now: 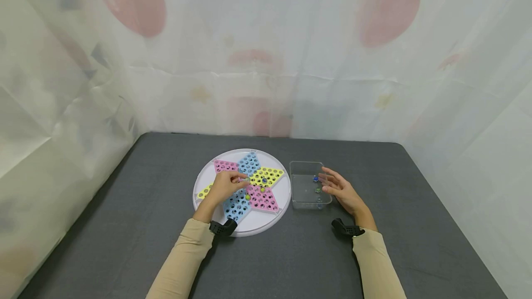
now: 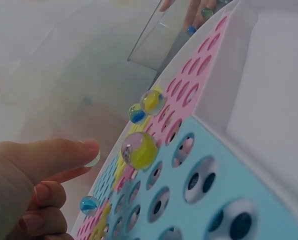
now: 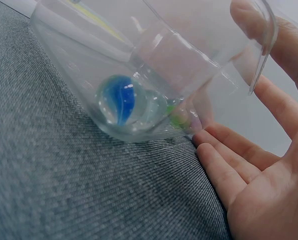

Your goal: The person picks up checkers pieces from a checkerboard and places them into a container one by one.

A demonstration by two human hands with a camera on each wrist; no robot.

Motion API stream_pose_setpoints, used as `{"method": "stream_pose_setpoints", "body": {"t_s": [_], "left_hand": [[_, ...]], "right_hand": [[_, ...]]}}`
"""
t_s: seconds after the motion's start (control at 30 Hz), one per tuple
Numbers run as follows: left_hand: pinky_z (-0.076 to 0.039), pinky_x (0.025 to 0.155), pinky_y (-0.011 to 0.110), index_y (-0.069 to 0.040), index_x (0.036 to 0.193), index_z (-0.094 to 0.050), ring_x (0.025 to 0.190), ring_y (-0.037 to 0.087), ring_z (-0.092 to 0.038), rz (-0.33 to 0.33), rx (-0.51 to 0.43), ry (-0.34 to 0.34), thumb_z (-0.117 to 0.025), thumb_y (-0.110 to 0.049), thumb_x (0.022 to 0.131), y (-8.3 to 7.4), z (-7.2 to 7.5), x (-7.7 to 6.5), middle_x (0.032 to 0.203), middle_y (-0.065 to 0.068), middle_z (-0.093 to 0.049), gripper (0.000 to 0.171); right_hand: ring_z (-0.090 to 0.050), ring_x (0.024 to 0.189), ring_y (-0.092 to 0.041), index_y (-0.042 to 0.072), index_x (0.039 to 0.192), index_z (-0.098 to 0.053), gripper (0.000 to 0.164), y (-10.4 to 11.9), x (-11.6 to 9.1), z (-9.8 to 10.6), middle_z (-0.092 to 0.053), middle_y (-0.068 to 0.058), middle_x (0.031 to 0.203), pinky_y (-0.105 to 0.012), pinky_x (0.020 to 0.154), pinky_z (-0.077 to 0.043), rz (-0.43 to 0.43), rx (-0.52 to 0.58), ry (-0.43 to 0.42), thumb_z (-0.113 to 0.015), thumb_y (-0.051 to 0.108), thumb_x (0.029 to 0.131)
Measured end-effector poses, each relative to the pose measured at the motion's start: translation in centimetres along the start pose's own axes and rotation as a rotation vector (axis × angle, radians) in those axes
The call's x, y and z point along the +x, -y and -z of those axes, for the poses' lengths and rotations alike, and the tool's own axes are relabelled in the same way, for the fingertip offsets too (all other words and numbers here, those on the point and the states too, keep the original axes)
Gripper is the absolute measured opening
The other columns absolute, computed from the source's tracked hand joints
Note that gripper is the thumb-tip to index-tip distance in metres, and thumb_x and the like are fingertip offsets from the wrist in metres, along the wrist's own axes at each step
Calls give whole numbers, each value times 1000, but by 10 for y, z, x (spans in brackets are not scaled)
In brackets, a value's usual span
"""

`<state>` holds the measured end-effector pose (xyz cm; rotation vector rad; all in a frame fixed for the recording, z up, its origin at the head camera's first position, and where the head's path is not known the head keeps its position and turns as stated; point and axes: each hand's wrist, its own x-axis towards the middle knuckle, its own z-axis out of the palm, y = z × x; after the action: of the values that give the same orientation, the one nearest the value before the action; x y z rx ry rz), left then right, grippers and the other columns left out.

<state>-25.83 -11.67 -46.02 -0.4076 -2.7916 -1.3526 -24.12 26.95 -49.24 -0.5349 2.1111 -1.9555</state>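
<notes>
My left hand (image 1: 223, 187) is over the middle of a round white Chinese checkers board (image 1: 257, 230). Its thumb and forefinger pinch a clear marble (image 2: 93, 160), mostly covered by the fingertips. Yellow-tinted marbles (image 2: 140, 151) and bluish ones (image 2: 89, 205) sit in holes on the coloured star. To the right stands a clear plastic box (image 1: 300, 205) with several marbles, including a blue one (image 3: 119, 100), near its right side. My right hand (image 1: 341, 192) holds that side, thumb over the rim and other fingers along the outside.
A grey cloth-covered table (image 1: 399, 225) lies under the board and box, which stand close together. A pale curtain (image 1: 324, 50) with a fruit print hangs behind the table and along both sides.
</notes>
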Motion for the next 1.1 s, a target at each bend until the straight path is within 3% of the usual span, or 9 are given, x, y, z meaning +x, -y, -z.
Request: {"method": "stream_pose_setpoints", "body": {"t_s": [0.87,1.1], "left_hand": [[-26,52,19,-6,102,-75,52,8,-26,-2,-39,36,-75,-19,83,-19,-10,-3,56,-4,-29,23],[-25,51,19,-3,103,-74,51,8,-25,-31,-68,59,-73,-18,85,-25,-14,-5,55,-4,-30,24]], "right_hand": [[-48,123,8,3,153,-16,72,1,1,-2,-22,-32,154,-7,96,-41,-24,-2,-9,-58,12,95],[-47,123,9,3,153,-16,73,-1,1,-1,-21,-32,155,-7,97,-41,-21,6,-6,-59,13,95]]}}
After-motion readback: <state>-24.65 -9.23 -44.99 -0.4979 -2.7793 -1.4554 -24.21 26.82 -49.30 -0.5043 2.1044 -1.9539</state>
